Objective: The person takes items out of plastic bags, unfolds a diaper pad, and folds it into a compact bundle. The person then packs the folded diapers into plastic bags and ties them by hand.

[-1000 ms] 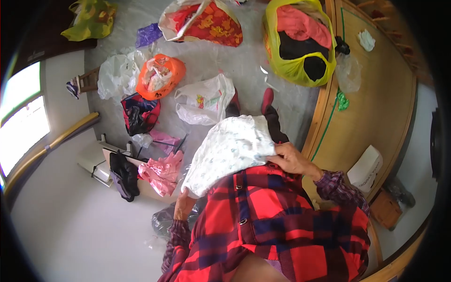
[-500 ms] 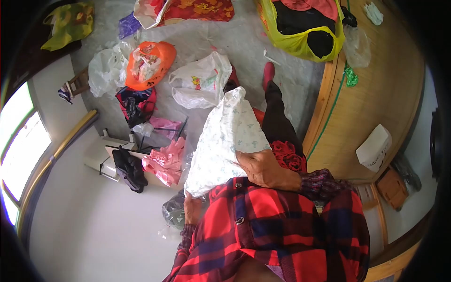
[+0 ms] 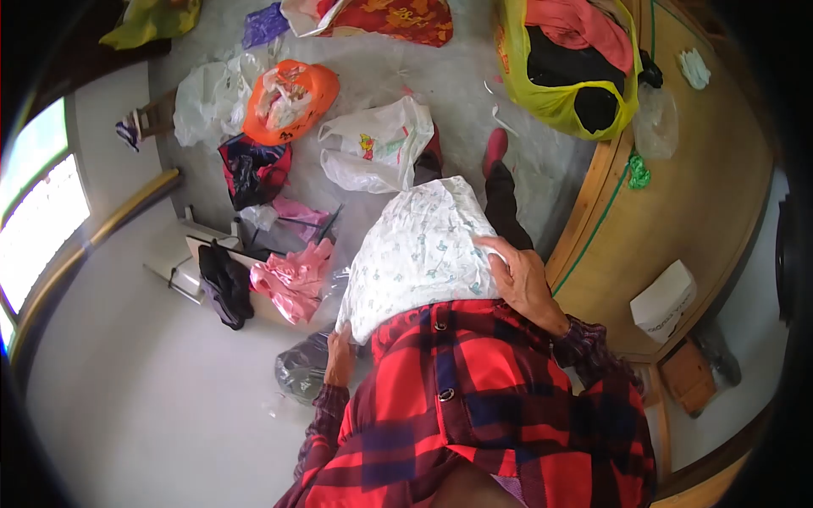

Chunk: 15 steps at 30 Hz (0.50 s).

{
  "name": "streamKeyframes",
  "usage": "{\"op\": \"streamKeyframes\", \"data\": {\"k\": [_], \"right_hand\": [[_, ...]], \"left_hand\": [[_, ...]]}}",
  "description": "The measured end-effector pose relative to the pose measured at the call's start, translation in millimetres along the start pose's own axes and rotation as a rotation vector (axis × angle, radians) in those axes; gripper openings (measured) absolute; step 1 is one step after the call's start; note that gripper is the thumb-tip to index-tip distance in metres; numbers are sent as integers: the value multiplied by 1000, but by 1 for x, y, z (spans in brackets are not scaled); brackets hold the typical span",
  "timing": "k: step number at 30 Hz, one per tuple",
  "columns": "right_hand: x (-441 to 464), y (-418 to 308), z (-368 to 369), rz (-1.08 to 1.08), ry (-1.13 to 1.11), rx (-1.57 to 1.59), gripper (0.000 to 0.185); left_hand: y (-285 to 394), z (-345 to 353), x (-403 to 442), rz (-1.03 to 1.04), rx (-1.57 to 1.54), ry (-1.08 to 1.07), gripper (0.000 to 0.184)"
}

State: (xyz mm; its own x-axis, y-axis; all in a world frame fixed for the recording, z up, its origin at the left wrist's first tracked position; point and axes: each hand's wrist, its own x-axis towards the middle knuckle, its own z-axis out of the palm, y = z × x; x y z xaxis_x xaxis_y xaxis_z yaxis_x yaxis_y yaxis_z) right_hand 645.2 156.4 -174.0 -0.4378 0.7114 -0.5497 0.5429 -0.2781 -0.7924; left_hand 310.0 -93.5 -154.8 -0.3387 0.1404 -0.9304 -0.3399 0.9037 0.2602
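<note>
A white cloth with a small bluish print point(image 3: 419, 254) lies spread over my lap, against the red plaid jacket. At its lower left corner, my left hand point(image 3: 340, 356) is closed on the cloth edge. My right hand point(image 3: 521, 278) rests at the cloth's right edge, with its fingers bent and somewhat apart; the fingertips touch the fabric. Beyond the cloth, a white plastic bag point(image 3: 381, 146) lies on the floor near my feet.
A yellow bag of clothes point(image 3: 614, 110) stands on the floor at upper right, beside a wooden board point(image 3: 694, 195). An orange bag point(image 3: 318, 93) and a dark red bag point(image 3: 256, 173) sit at upper left. Pink cloth point(image 3: 294, 279) lies on the left.
My right hand has moved from over the middle of the cloth to its right edge, and its fingers have spread. The cloth now lies wider and flatter.
</note>
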Motion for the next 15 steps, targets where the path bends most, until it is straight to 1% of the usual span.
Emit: {"op": "streamKeyframes", "data": {"k": [1, 2, 4, 5, 6, 7, 8, 9, 10, 12, 13, 14, 15], "right_hand": [[0, 4, -1, 26, -24, -38, 18], [0, 11, -1, 15, -41, -52, 18], [3, 23, 0, -80, -116, -94, 17], [4, 24, -1, -205, -82, -64, 25], [6, 16, -9, -223, -103, -73, 25], [8, 2, -20, -332, -69, -220, 28], [11, -6, -27, -444, -31, -365, 32], [10, -1, -33, -466, -121, -426, 43], [9, 4, -35, -488, -138, -437, 43], [7, 14, -38, -303, -439, -63, 53], [5, 15, -43, -252, -503, -38, 59], [5, 11, -49, -267, -518, -60, 59], [4, 5, -57, -219, -541, -73, 59]], "left_hand": [[-1, 8, 3, -29, 15, -3, 26], [-3, 15, 6, -58, 30, -7, 29], [-6, 28, 9, -114, 55, -12, 41], [-8, 34, 11, -139, 65, -13, 48], [-10, 39, 11, -164, 74, -12, 56], [-10, 46, 14, -145, 66, -26, 56], [-11, 54, 16, -90, 55, -52, 57], [-11, 62, 17, -5, 36, -87, 57], [-12, 68, 17, 76, 14, -117, 58], [-13, 75, 13, 243, -8, -186, 59], [-13, 77, 10, 324, -14, -219, 59], [-13, 79, 7, 401, -16, -248, 60], [-13, 81, 4, 470, -12, -272, 60]]}}
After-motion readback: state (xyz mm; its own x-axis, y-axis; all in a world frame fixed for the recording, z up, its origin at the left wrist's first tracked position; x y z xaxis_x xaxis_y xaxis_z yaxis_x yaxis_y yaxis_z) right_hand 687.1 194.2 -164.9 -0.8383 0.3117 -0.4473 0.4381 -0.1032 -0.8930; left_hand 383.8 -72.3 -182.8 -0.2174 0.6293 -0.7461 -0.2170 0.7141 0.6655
